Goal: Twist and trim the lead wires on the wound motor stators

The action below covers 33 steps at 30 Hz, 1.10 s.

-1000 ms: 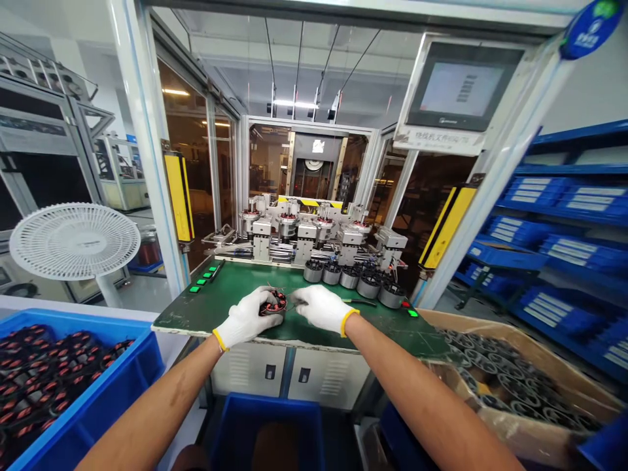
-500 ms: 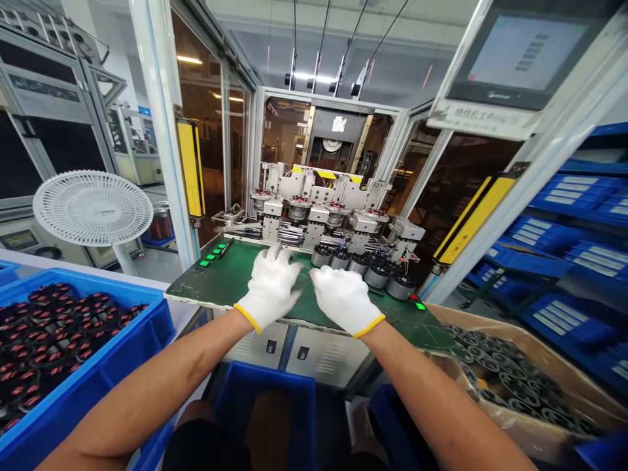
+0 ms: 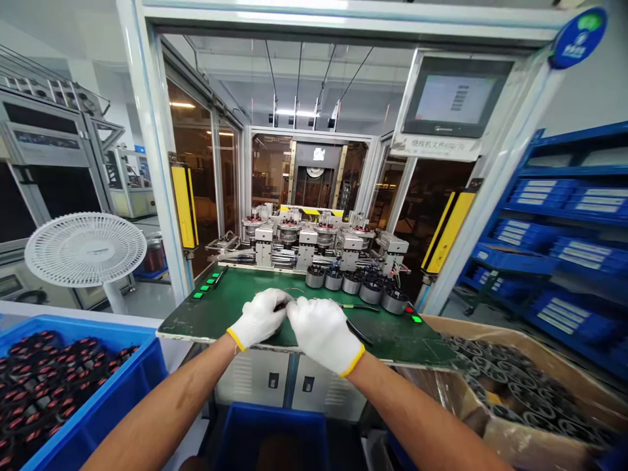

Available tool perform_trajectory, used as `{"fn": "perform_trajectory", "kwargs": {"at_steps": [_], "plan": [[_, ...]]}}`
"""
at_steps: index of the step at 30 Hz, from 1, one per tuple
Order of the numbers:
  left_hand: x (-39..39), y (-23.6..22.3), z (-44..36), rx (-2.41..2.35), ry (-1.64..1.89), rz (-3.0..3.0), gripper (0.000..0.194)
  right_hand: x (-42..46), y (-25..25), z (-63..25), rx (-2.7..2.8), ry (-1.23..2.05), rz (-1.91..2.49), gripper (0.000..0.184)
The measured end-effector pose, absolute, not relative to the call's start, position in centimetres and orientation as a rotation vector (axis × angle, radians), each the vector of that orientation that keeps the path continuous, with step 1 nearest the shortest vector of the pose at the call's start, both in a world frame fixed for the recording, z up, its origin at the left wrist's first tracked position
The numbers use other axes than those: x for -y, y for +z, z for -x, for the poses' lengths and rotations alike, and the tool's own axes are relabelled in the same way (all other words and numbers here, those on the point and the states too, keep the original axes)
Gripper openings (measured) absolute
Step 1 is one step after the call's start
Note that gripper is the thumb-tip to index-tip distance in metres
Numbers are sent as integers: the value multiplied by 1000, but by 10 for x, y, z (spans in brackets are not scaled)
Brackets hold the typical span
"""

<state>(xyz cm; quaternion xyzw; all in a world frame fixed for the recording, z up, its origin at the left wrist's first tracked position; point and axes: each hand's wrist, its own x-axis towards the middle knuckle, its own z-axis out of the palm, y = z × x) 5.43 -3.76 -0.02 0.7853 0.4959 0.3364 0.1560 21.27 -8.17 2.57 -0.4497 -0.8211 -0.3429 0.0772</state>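
On the far left, a blue bin (image 3: pixel 83 325) is full of dark coils with red wire (image 3: pixel 44 383). That looks like a big pile of finished work. Behind it stands a white fan (image 3: pixel 85 250).

On the green worktop (image 3: pixel 206 314), the left hand (image 3: pixel 259 318) wears a white glove with a yellow cuff. Its fingers curl over a small dark thing (image 3: pixel 280 306), which is mostly hidden. It looks like a coil, but I cannot be sure. The right hand (image 3: pixel 321 335), in the same kind of glove, sits just beside the left hand, with its fingers bent toward the dark thing. A thin wire (image 3: pixel 297 290) curves up near them. I cannot tell if either hand is gripping tight.

Black-handled pliers (image 3: pixel 360 332) lie just right of the right hand. Past them, a row of dark round cores (image 3: pixel 371 292) stands on the worktop, near a machine (image 3: pixel 299 239) with red coils on top.

On the right, an open cardboard box (image 3: pixel 471 392) holds many bare dark cores (image 3: pixel 520 392). Those seem to be the work still left. Beyond it, blue crates (image 3: pixel 574 196) sit on shelves.
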Motion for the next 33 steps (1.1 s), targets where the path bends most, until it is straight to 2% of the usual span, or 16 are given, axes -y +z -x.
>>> {"fn": "perform_trajectory", "kwargs": {"at_steps": [3, 9, 12, 15, 17, 22, 23, 25, 27, 28, 30, 33], "plan": [[37, -1, -54, -1439, 975, -2216, 17, 59, 26, -210, 2342, -922, 1429, 27], [30, -10, -53, -1346, 1059, -2120, 17, 33, -3, -210, 2220, -426, 1713, 25], [28, -11, -54, -1319, 1074, -2108, 17, 52, -8, -209, 2317, -283, 1615, 24], [28, -12, -55, -1310, 1085, -2091, 19, 58, 8, -210, 2370, -111, 1359, 28], [29, -12, -55, -1343, 1080, -2087, 19, 48, 19, -212, 2245, -96, 1292, 29], [30, -12, -55, -1352, 1114, -2102, 16, 29, 7, -215, 2094, -166, 1639, 26], [31, -12, -55, -1351, 1114, -2105, 15, 32, 2, -214, 2165, -54, 1614, 25], [32, -11, -55, -1344, 1117, -2108, 16, 42, -3, -215, 2187, 435, 1440, 22], [33, -12, -58, -1349, 1137, -2108, 16, 48, 0, -219, 1826, 1045, 1202, 17], [34, -13, -60, -1363, 1149, -2111, 16, 48, 4, -222, 1572, 1251, 1094, 16], [36, -14, -65, -1424, 1168, -2117, 16, 40, 9, -227, 1180, 1393, 953, 17], [40, -11, -69, -1498, 1147, -2142, 17, 24, 10, -232, 1012, 1395, 899, 19]]}}
